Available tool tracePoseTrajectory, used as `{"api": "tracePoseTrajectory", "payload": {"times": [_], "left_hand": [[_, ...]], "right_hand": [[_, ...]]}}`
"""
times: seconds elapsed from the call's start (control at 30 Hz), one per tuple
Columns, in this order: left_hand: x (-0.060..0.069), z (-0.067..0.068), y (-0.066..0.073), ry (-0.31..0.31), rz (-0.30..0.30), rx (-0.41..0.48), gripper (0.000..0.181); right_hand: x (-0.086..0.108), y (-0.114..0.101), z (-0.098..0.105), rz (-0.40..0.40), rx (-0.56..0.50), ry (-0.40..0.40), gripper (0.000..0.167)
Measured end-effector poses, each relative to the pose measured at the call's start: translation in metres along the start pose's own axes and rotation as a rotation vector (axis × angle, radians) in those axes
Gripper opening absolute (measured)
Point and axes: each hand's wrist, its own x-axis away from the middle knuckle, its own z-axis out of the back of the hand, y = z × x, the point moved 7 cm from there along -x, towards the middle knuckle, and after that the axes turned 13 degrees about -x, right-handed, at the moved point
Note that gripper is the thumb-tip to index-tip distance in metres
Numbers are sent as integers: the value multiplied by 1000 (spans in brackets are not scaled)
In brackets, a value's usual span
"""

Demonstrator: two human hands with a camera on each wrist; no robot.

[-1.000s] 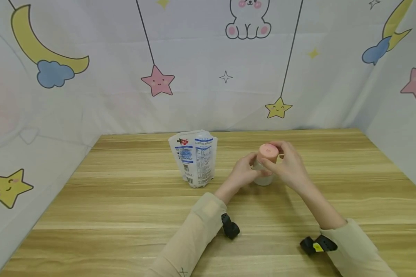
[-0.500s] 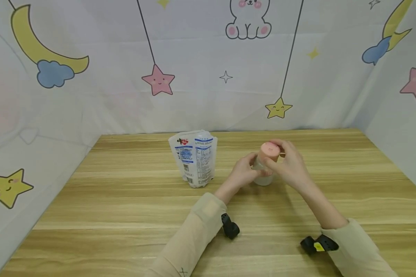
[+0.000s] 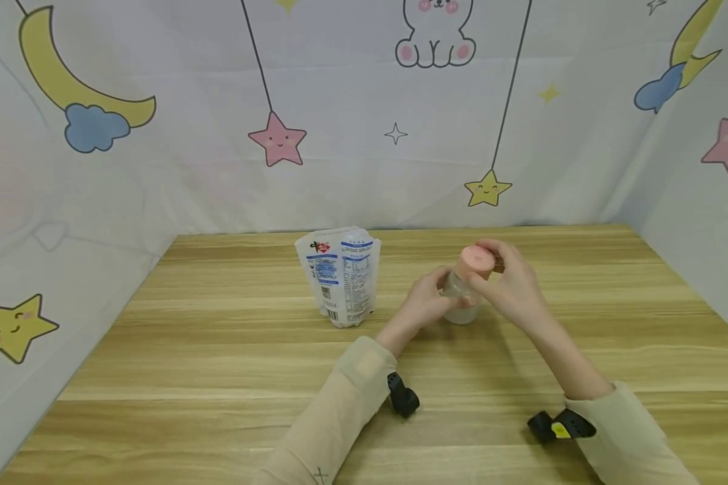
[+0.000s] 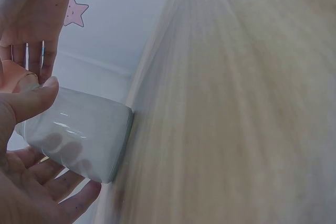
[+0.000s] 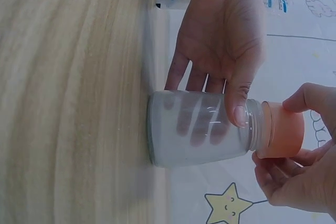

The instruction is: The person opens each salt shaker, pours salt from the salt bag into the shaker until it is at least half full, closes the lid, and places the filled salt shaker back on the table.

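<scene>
A clear glass jar (image 3: 462,312) stands upright on the table, my left hand (image 3: 425,301) curled round its side. In the right wrist view, my left thumb lies near the threaded neck and the other fingers show through the glass (image 5: 202,153). A pink-orange lid (image 3: 478,260) is pinched between the thumb and fingers of my right hand (image 3: 514,286). The lid is at the jar's mouth, slightly tilted, with the neck threads exposed below it (image 5: 286,129). Whether its edge still touches the neck I cannot tell. The left wrist view shows the jar (image 4: 86,116) from its side.
A white stand-up pouch (image 3: 342,279) with blue print stands left of the jar. The wooden table (image 3: 218,377) meets a white cloth backdrop (image 3: 340,182) with stars and moons. A black camera (image 3: 403,397) is strapped to each wrist.
My right hand and the lid have risen a little and shifted slightly right, uncovering more of the jar's neck. The left hand and jar stay in place.
</scene>
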Motion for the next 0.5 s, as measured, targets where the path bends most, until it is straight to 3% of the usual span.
{"api": "tracePoseTrajectory", "payload": {"times": [0.5], "left_hand": [[-1,-1,0,-8,-6,12,61]], "right_hand": [[-2,-2,14,-20,15,-26,56]]}}
